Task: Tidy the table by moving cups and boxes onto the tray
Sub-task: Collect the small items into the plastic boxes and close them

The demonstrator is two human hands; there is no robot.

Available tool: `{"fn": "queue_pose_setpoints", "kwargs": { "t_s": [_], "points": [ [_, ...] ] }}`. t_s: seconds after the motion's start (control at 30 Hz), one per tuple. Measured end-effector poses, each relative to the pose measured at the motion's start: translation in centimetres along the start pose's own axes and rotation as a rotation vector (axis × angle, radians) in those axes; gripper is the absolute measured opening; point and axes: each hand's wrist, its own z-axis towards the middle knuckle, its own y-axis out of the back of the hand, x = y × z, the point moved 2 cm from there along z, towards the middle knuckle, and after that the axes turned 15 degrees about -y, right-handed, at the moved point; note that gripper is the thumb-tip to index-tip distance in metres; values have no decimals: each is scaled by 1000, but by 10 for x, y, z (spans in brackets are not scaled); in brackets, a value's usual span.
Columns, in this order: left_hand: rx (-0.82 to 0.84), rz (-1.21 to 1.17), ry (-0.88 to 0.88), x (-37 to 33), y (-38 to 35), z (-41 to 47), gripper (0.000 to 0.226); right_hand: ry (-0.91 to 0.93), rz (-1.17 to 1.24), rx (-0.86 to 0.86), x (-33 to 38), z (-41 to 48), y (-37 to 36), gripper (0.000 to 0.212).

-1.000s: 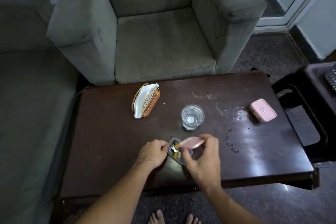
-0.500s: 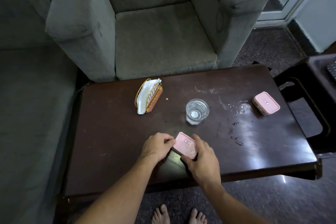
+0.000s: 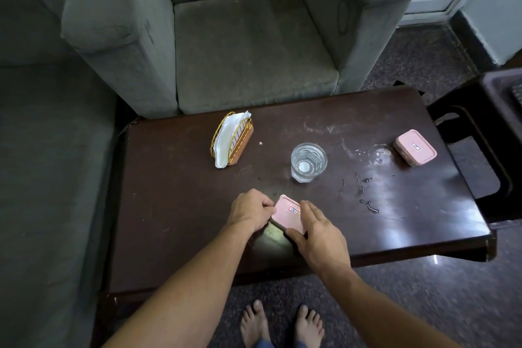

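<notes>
Pink box between left hand, curled on its edge, and flat right hand atop

Lidded near pink box, far pink box rightward, clear glass between.

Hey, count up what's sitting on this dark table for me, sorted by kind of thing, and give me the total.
pink-lidded boxes: 2
glass cup: 1
napkin holder: 1
Total: 4
</notes>
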Motion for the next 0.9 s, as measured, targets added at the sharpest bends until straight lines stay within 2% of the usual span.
{"fn": "queue_pose_setpoints", "kwargs": {
  "t_s": [0.3, 0.47, 0.63, 0.9],
  "points": [
    [122, -30, 24, 3, 0, 4, 17, -15, -136, 25, 1, -4, 1, 76],
    [165, -105, 46, 3, -2, 2, 33, -38, -112, 31, -1, -9, 0, 73],
    [139, -265, 58, 4, 0, -3, 19, -29, -116, 36, -3, -16, -3, 76],
    [54, -182, 55, 8, -7, -2, 6, -13, -150, 52, 2, -13, 0, 78]
  ]
}}
